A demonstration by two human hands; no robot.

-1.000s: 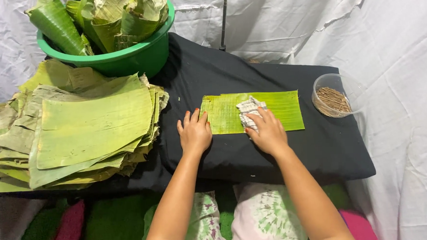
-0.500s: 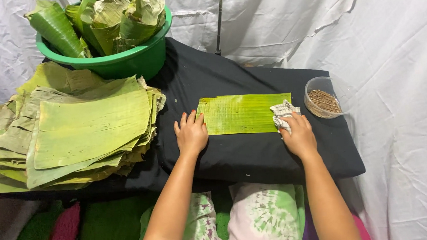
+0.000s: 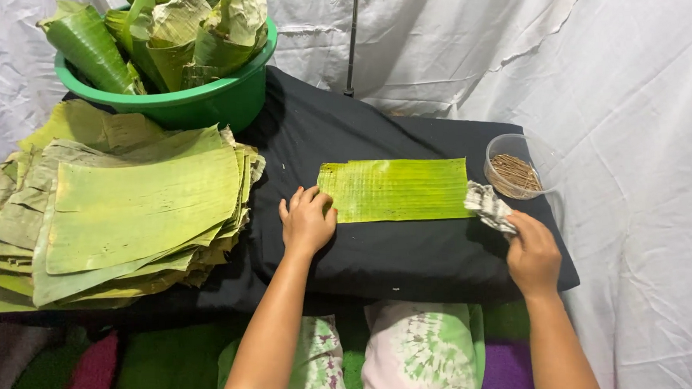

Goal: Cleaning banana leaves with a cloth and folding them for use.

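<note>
Sheet-draped leaf-wrapping workstation [image 3: 411,262]

No labels, signs or screens show. The nearest to packaging: a small clear round plastic tub [image 3: 516,168] of thin brown sticks, just right of the flat green leaf piece [image 3: 396,189], and a round green plastic basin [image 3: 202,103] of folded leaf cones, well up-left of that leaf piece

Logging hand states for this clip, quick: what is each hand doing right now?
Left hand: open, flat, pressing the banana leaf strip at its left end.
Right hand: closed on a crumpled cloth at the strip's right end.
</note>
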